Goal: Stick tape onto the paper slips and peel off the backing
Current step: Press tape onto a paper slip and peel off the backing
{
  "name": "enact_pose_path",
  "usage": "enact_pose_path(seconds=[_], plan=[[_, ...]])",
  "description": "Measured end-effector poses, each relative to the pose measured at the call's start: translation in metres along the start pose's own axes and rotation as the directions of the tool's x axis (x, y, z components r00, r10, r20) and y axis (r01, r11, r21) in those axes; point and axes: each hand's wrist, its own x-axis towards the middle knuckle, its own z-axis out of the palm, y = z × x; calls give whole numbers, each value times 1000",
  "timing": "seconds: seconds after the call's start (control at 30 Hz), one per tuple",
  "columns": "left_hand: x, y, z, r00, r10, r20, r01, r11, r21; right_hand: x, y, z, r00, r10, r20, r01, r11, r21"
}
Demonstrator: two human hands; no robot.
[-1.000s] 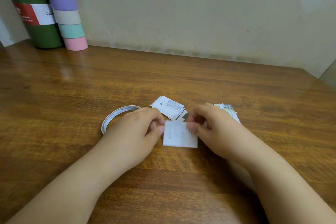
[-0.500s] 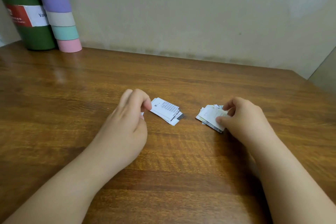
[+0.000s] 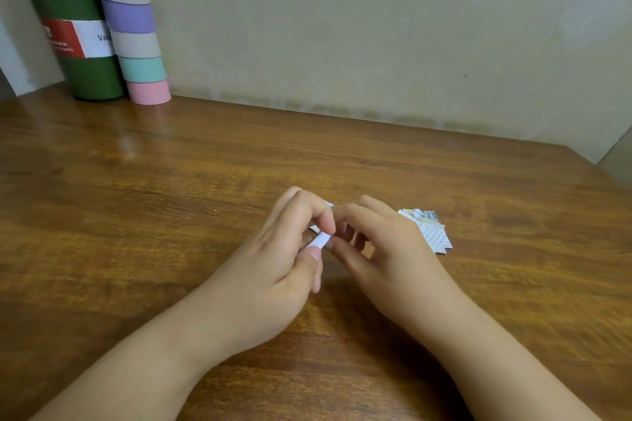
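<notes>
Wooden table (image 3: pixel 171 215) against a plain wall (image 3: pixel 376 27), viewed from above and slightly behind the hands.

Left hand (image 3: pixel 273 267): fingers curled, thumb and forefinger pinching a small white strip (image 3: pixel 320 241), probably a piece of tape with its backing, lifted off the table at mid-frame. Held up and tilted toward the other hand, likely so an edge can be reached and picked at.

Right hand (image 3: pixel 386 249): fingers half bent, forefinger tip meeting the free end of the strip just beside the left thumb; whether pinching or only touching, cannot tell, since the contact is blurred and partly hidden. Seemingly feeling for a corner to start a peel or to take the strip over.

Just behind the left fingers, a sliver of white, possibly more slips, mostly hidden.

To the right, close beside the right hand, a fanned pile of slips (image 3: pixel 432 232) flat on the table, kept within easy reach.

Far back left, well apart from the work: green bottle (image 3: pixel 78 55) and striped pastel tube (image 3: pixel 133 31), upright, touching each other against the wall.
</notes>
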Motion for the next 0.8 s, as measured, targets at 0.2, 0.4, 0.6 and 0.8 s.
enact_pose_path(seconds=[0.2,0.4,0.6,0.8], plan=[[6,-3,-2,981,-118,-152,117,993,-12,0,2,-5,991,56,-119,-56,998,5],[7,-8,-3,983,-144,-116,142,990,-20,1,-4,-6,983,81,-167,-75,996,43],[9,-10,0,973,-168,-158,146,979,-140,-1,-14,-7,970,138,-199,-117,986,117],[6,-8,3,964,-140,-227,131,990,-56,0,-16,4,951,87,-298,-79,996,38]])
